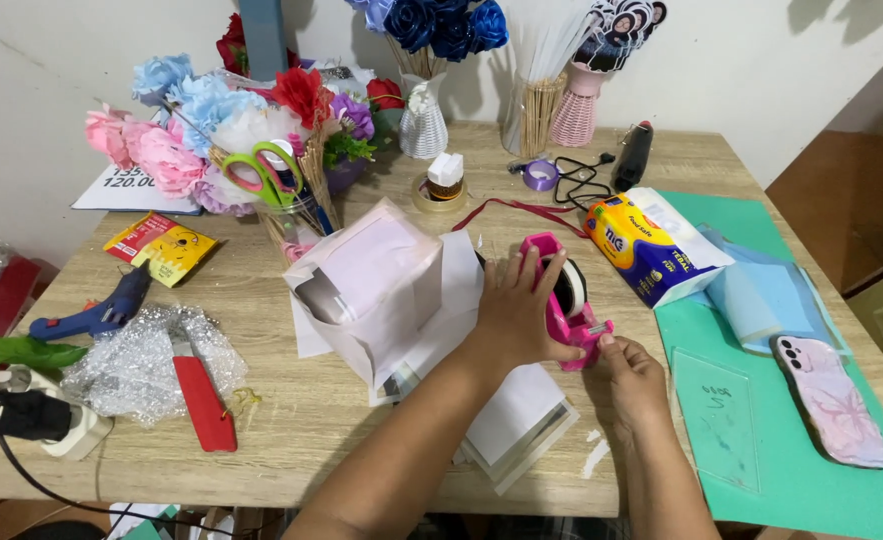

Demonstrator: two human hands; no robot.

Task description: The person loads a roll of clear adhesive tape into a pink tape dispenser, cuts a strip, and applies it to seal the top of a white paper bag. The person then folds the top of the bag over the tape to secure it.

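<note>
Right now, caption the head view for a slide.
Left hand steadies a pink tape dispenser while right hand pinches its front end.

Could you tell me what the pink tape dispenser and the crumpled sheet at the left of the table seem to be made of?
The pink tape dispenser looks like glossy moulded plastic, judging by its even colour and sheen. The crumpled sheet appears to be clear plastic bubble wrap, with visible bubbles.

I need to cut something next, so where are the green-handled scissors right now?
In the head view, the scissors stand in a holder at the table's far left, among the paper flowers, beyond the white box.
</note>
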